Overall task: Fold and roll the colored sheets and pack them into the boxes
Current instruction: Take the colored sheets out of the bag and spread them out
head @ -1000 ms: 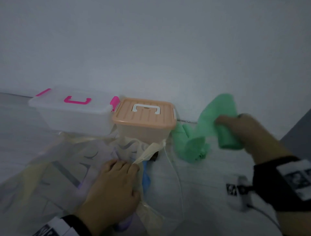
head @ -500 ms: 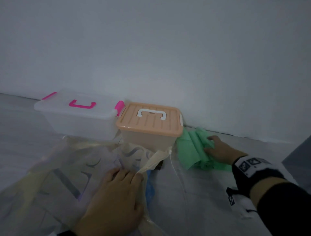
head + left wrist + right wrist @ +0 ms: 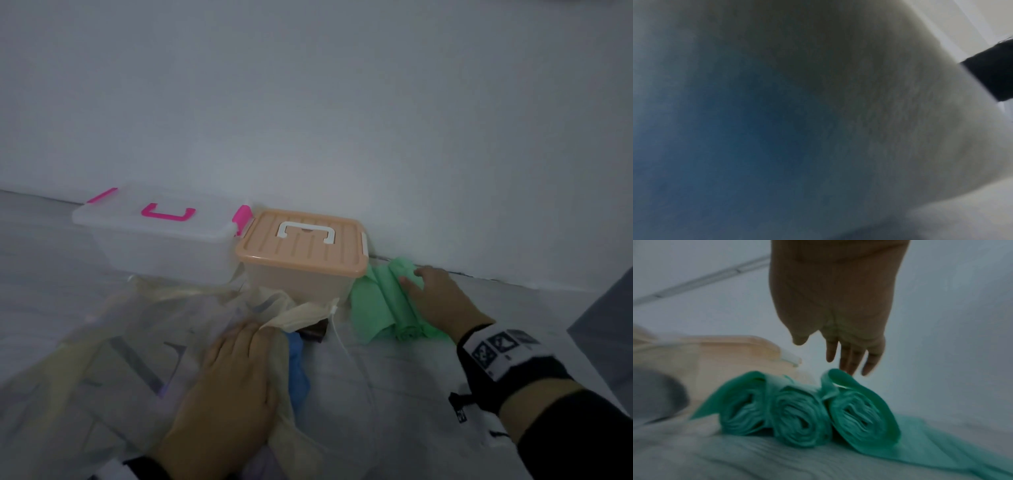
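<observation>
Three green sheet rolls (image 3: 387, 305) lie side by side on the floor, right of the peach-lidded box (image 3: 301, 246). The right wrist view shows the green rolls (image 3: 797, 415) end-on. My right hand (image 3: 416, 277) hovers over them with straight fingers (image 3: 851, 363), its fingertips at the edge of the rightmost roll. My left hand (image 3: 246, 337) lies flat on a pile of sheets in a translucent bag (image 3: 137, 342), beside a cream sheet (image 3: 301, 313) and a blue sheet (image 3: 298, 370). The left wrist view is a blue and beige blur.
A clear box with pink handle and clasps (image 3: 161, 226) stands shut, left of the peach box, both against the white wall. A thin white cord (image 3: 339, 339) and a small dark object (image 3: 311, 334) lie between the pile and the rolls. A grey surface (image 3: 606, 329) rises at right.
My right hand brought a green roll down from the air, laid it next to the other green rolls, and let go. The left hand stayed on the pile.
</observation>
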Available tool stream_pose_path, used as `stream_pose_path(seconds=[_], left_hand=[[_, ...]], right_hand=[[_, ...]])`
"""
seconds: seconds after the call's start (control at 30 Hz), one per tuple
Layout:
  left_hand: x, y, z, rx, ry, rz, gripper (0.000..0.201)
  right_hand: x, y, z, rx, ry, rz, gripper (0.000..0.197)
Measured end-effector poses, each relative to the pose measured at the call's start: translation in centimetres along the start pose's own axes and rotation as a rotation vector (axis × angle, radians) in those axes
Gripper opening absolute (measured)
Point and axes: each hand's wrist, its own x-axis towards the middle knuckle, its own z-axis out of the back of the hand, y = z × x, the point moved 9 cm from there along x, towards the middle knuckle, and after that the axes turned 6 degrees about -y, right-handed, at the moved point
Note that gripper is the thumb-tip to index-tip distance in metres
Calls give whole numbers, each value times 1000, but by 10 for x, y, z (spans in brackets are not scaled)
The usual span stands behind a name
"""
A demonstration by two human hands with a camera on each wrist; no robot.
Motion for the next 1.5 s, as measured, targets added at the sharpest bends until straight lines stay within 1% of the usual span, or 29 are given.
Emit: stream_pose_path(seconds=[0.03, 0.07, 0.1, 0.13, 0.2, 0.23, 0.27, 0.3, 0.33, 0.37, 0.4, 0.43, 0.47, 0.5, 0.53, 0.57, 0.63, 0.7, 0.8, 0.9, 1.03, 1.13, 1.2, 1.27, 1.33, 1.4, 1.43, 1.5], left_hand=[[0, 1, 2, -6, -26, -3, 38], [-1, 2, 3, -5, -51, -4, 38], [-1, 4, 4, -2, -72, 11, 39], [0, 7, 5, -4, -77, 34, 41], [0, 11, 3, -58, -35, 98, 43], [0, 13, 2, -105, -9, 139, 46], [-1, 16, 2, -157, 2, 198, 55], [-1, 20, 2, -186, 13, 265, 68], [-2, 24, 1, -193, 35, 312, 78], [-3, 24, -1, -182, 60, 315, 79], [-3, 20, -2, -150, 89, 272, 74], [-2, 16, -1, -121, 88, 216, 68], [-2, 13, -2, -107, 90, 184, 66], [-3, 13, -4, -72, 111, 175, 67], [-3, 14, -7, -27, 145, 173, 68], [-4, 14, -11, 0, 178, 175, 70], [-6, 15, -15, 24, 211, 188, 71], [-7, 17, -13, 39, 228, 206, 73], [-8, 18, -12, 61, 234, 219, 72], [-6, 14, -16, 76, 261, 201, 73], [-4, 13, -15, 92, 265, 200, 75], [-2, 14, -15, 102, 263, 211, 77], [-2, 16, -18, 104, 264, 213, 77], [-3, 16, -19, 125, 268, 192, 77], [-3, 15, -16, 129, 282, 180, 75], [-2, 13, -11, 108, 243, 168, 69], [-2, 12, -9, 105, 220, 163, 67], [-2, 12, -8, 107, 217, 165, 65]], right_hand=[[-10, 23, 10, 69, -72, 100, 30], [-23, 46, 14, 150, -78, 205, 12], [-37, 71, 11, 201, -5, 311, 4], [-53, 93, 1, 237, 120, 398, 9], [-85, 124, -32, 280, 440, 471, 6], [-100, 135, -48, 257, 549, 495, 15], [-110, 146, -61, 222, 589, 533, 29], [-116, 155, -72, 177, 573, 581, 42], [-119, 162, -82, 125, 514, 628, 53], [-121, 167, -89, 67, 412, 652, 57], [-120, 169, -92, 4, 274, 654, 54], [-118, 170, -92, -51, 138, 637, 47], [-117, 169, -91, -87, 31, 611, 41], [-116, 168, -90, -99, -32, 584, 37], [-114, 167, -91, -108, -62, 568, 36], [-112, 165, -94, -127, -59, 565, 35], [-107, 162, -104, -195, 15, 565, 35], [-101, 156, -109, -284, 69, 532, 33], [-96, 140, -112, -334, 162, 430, 31], [-91, 134, -122, -394, 241, 432, 39], [-85, 140, -127, -352, 316, 429, 31], [-95, 134, -111, -355, 399, 369, 28], [-106, 125, -85, -372, 436, 347, 24], [-111, 108, -51, -290, 477, 268, 23], [-115, 81, -19, -174, 575, 190, 18], [-116, 50, 9, 41, 662, 98, 9], [-113, 34, 25, 162, 655, 38, 7], [-101, 0, 54, 398, 533, -108, 7]])
